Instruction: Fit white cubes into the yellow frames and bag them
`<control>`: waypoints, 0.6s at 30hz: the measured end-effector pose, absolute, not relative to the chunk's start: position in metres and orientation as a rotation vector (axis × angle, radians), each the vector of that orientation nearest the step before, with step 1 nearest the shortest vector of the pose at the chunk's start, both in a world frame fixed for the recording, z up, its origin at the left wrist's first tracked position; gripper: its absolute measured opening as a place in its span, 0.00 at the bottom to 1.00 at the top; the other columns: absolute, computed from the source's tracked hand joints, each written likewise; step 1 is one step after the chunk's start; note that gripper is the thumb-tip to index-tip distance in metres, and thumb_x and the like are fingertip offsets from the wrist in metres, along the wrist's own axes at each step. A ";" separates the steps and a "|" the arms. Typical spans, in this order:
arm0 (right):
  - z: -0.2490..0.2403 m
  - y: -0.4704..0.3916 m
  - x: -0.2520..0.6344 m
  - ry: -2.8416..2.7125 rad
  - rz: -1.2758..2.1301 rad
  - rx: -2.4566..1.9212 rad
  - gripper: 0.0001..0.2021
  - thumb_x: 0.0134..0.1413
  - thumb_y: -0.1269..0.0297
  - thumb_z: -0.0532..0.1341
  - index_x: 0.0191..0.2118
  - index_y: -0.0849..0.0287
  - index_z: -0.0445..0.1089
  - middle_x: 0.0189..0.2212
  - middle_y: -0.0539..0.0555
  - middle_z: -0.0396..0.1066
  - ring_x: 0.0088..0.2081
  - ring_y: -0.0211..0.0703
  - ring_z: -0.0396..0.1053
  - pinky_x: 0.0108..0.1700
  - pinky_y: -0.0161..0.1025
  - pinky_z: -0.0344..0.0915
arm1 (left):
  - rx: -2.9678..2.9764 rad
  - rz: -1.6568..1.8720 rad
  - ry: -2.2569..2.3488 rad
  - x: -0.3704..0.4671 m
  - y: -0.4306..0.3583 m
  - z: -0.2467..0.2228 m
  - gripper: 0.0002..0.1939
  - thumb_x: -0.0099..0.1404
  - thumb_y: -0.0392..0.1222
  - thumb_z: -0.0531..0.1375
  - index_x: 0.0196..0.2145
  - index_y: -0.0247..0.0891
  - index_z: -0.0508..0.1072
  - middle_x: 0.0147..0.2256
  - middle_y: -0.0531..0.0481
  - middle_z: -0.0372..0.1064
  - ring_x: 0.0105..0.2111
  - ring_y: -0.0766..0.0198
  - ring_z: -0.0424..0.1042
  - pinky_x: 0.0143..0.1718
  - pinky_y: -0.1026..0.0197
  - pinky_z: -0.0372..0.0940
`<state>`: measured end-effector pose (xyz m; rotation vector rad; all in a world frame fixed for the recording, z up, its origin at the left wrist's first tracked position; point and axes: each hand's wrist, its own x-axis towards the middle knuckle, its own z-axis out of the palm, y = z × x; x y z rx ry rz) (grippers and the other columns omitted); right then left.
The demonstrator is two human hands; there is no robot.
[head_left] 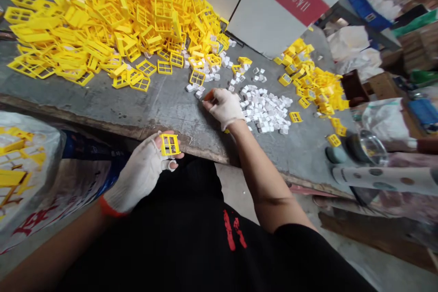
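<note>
My left hand point(145, 164), in a white fingerless glove, holds a yellow window-like frame point(170, 144) in front of the table edge. On the grey table point(137, 109), my right hand point(224, 106), gloved the same way, has its fingers curled down beside small white pieces point(267, 108). Whatever is between those fingertips is hidden. A large heap of yellow frames point(102, 23) covers the back left of the table, and a smaller heap of yellow pieces point(316, 80) lies to the right of the white ones.
A white box with a red band point(267, 13) stands at the back. At the lower left is an open bag point(51, 178) with yellow parts inside. A metal bowl point(371, 146) and a spotted white roll point(386, 177) are at the right.
</note>
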<state>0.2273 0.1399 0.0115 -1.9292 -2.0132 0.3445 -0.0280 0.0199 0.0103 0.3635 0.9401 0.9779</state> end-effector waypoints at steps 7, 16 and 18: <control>0.010 0.035 0.227 -1.747 0.609 -1.300 0.14 0.69 0.44 0.70 0.48 0.48 0.82 0.46 0.53 0.86 0.49 0.53 0.82 0.57 0.55 0.77 | 0.369 0.942 0.798 -0.008 0.025 0.016 0.10 0.74 0.45 0.69 0.48 0.38 0.81 0.41 0.44 0.84 0.35 0.53 0.85 0.31 0.58 0.78; 0.020 -0.001 0.217 -1.885 0.501 -1.185 0.09 0.69 0.47 0.72 0.48 0.40 0.87 0.44 0.53 0.87 0.49 0.58 0.82 0.58 0.61 0.78 | 0.335 0.953 0.706 0.005 0.012 0.021 0.05 0.73 0.39 0.71 0.45 0.38 0.83 0.41 0.46 0.84 0.35 0.56 0.84 0.31 0.59 0.78; 0.020 -0.006 0.215 -1.930 0.500 -1.197 0.10 0.71 0.46 0.70 0.49 0.40 0.87 0.46 0.53 0.87 0.52 0.58 0.82 0.60 0.62 0.77 | 0.331 0.971 0.711 0.005 0.009 0.019 0.06 0.71 0.38 0.73 0.45 0.39 0.83 0.42 0.47 0.85 0.36 0.57 0.84 0.31 0.59 0.78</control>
